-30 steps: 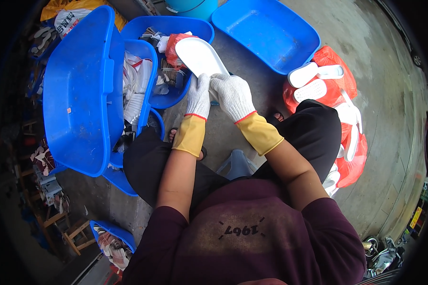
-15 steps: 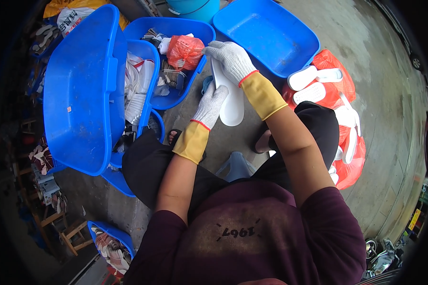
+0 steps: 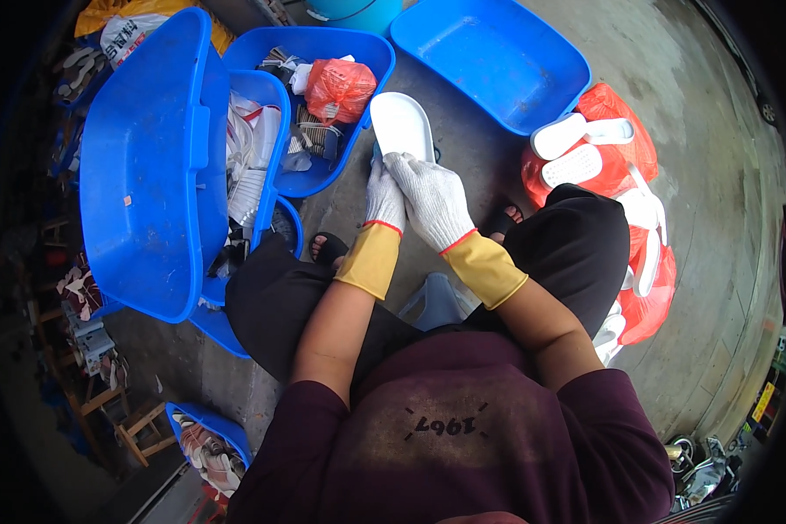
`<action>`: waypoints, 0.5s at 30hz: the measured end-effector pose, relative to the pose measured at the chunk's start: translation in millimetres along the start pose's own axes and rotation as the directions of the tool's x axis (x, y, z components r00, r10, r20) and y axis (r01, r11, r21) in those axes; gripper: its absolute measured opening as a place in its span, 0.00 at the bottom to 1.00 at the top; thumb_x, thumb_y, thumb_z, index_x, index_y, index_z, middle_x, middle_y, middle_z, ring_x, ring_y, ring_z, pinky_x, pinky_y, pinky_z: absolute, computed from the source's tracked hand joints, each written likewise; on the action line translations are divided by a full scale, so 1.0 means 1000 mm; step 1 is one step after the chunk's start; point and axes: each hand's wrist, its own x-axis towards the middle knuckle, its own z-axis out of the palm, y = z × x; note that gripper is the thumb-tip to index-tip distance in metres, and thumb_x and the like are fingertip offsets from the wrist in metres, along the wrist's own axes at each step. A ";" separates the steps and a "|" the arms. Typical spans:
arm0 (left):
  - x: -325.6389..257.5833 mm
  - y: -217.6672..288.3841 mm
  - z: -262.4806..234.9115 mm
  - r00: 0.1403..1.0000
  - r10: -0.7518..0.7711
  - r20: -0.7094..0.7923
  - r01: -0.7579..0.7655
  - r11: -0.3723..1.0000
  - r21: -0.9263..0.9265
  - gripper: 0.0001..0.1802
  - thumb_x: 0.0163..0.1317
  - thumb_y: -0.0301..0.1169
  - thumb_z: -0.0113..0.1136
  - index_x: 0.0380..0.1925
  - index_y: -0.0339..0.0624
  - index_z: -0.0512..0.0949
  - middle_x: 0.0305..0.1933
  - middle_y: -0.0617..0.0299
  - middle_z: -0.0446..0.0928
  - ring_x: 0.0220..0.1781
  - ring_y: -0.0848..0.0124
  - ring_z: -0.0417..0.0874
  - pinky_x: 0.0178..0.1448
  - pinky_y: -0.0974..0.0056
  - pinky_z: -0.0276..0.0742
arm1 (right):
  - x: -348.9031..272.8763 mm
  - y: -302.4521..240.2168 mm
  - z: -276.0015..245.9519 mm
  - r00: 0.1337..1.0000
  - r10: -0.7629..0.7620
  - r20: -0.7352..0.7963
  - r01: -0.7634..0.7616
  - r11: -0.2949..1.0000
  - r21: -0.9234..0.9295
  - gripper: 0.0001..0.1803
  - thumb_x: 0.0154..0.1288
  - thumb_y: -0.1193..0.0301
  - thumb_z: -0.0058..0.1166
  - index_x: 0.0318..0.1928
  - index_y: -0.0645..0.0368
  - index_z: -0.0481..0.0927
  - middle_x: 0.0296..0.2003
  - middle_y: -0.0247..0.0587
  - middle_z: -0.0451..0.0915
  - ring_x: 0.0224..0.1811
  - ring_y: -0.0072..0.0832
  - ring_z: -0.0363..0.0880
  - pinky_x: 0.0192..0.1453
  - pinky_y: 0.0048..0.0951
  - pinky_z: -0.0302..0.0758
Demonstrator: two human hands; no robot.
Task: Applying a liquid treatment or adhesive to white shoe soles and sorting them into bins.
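Note:
Both hands wear white knit gloves with yellow cuffs. Between them is a white shoe sole point(image 3: 402, 122), its broad rounded end pointing away from me and its near end hidden by the gloves. My left hand point(image 3: 384, 194) grips the sole from the left side. My right hand point(image 3: 430, 196) closes over its near end, with the fingertips lying against my left hand. More white soles point(image 3: 573, 166) rest on red plastic bags point(image 3: 616, 164) to my right.
At left, a large blue tub point(image 3: 144, 192) is tipped on its side beside a blue tub point(image 3: 281, 148) of white shoe parts. Another blue tub point(image 3: 323, 188) holds a red bag point(image 3: 341, 90) and bundled pieces. A shallow blue tub point(image 3: 489, 61) stands ahead right. A small stool point(image 3: 437, 301) is between my legs.
The sole has been turned round, so its broad end now points away from me. My right hand has come down from the far end to the near end, beside my left hand.

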 end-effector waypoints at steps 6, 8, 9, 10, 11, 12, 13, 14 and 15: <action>-0.007 0.025 0.011 0.994 -0.088 -0.067 0.081 0.991 -0.110 0.28 0.76 0.42 0.48 0.72 0.44 0.68 0.60 0.48 0.78 0.58 0.51 0.84 0.61 0.47 0.83 | -0.017 -0.009 -0.008 0.985 0.009 0.172 0.027 0.978 -0.206 0.28 0.61 0.74 0.58 0.63 0.62 0.72 0.27 0.49 0.82 0.33 0.47 0.87 0.37 0.46 0.81; -0.008 0.027 0.012 0.988 -0.107 -0.109 0.094 0.989 -0.114 0.28 0.76 0.42 0.48 0.71 0.44 0.68 0.61 0.48 0.78 0.58 0.50 0.84 0.62 0.46 0.83 | -0.011 -0.011 -0.011 0.983 0.016 0.182 0.024 0.977 -0.214 0.26 0.62 0.74 0.57 0.61 0.63 0.73 0.27 0.49 0.83 0.33 0.47 0.87 0.37 0.46 0.81; -0.005 0.026 0.010 0.994 -0.092 -0.066 0.082 0.988 -0.133 0.28 0.77 0.43 0.47 0.72 0.44 0.68 0.61 0.47 0.77 0.59 0.50 0.84 0.62 0.45 0.82 | -0.006 -0.009 -0.009 0.991 -0.007 0.130 0.030 0.984 -0.174 0.24 0.62 0.74 0.57 0.59 0.62 0.75 0.29 0.49 0.83 0.33 0.48 0.87 0.38 0.46 0.81; -0.002 0.025 0.007 0.997 -0.075 -0.024 0.070 0.986 -0.152 0.28 0.78 0.44 0.47 0.72 0.45 0.68 0.62 0.47 0.77 0.59 0.50 0.84 0.63 0.45 0.82 | -0.001 -0.008 -0.008 0.997 -0.028 0.077 0.038 0.990 -0.134 0.21 0.62 0.74 0.57 0.57 0.61 0.77 0.31 0.50 0.84 0.34 0.49 0.87 0.39 0.46 0.82; 0.001 0.025 0.003 0.994 -0.111 0.016 0.111 0.967 -0.229 0.28 0.79 0.46 0.46 0.72 0.45 0.68 0.62 0.48 0.77 0.60 0.50 0.84 0.63 0.46 0.82 | 0.007 -0.006 -0.006 0.997 -0.029 0.074 0.039 0.990 -0.133 0.21 0.62 0.74 0.57 0.57 0.61 0.77 0.31 0.50 0.84 0.34 0.49 0.87 0.39 0.46 0.82; -0.010 0.030 0.019 0.981 -0.195 0.021 0.194 0.949 -0.249 0.29 0.81 0.48 0.46 0.73 0.44 0.68 0.63 0.50 0.78 0.60 0.52 0.84 0.63 0.48 0.82 | 0.016 -0.001 -0.006 0.996 0.076 0.049 -0.070 0.991 -0.118 0.20 0.62 0.74 0.57 0.56 0.58 0.80 0.41 0.50 0.86 0.41 0.50 0.87 0.44 0.45 0.83; -0.019 0.040 0.029 0.985 -0.173 -0.013 0.171 0.982 -0.084 0.29 0.81 0.48 0.46 0.73 0.44 0.68 0.64 0.51 0.78 0.60 0.55 0.84 0.64 0.50 0.81 | 0.028 0.004 -0.006 0.985 0.170 0.023 -0.167 0.982 -0.092 0.19 0.62 0.74 0.57 0.54 0.56 0.83 0.51 0.49 0.87 0.47 0.51 0.88 0.48 0.45 0.84; -0.026 0.048 0.034 0.990 -0.137 -0.044 0.140 0.987 0.083 0.29 0.81 0.48 0.47 0.73 0.44 0.69 0.64 0.52 0.79 0.60 0.57 0.84 0.64 0.53 0.81 | 0.040 0.011 -0.006 0.985 0.170 0.018 -0.168 0.982 -0.089 0.19 0.62 0.74 0.57 0.54 0.56 0.83 0.51 0.49 0.87 0.47 0.51 0.88 0.48 0.45 0.84; -0.029 0.050 0.036 0.990 -0.135 -0.043 0.138 0.986 0.088 0.29 0.81 0.48 0.47 0.73 0.44 0.69 0.64 0.52 0.79 0.60 0.57 0.84 0.64 0.53 0.81 | 0.052 0.018 -0.005 0.980 0.189 -0.060 -0.192 0.980 -0.049 0.20 0.61 0.76 0.56 0.55 0.57 0.83 0.53 0.51 0.86 0.50 0.52 0.87 0.52 0.44 0.84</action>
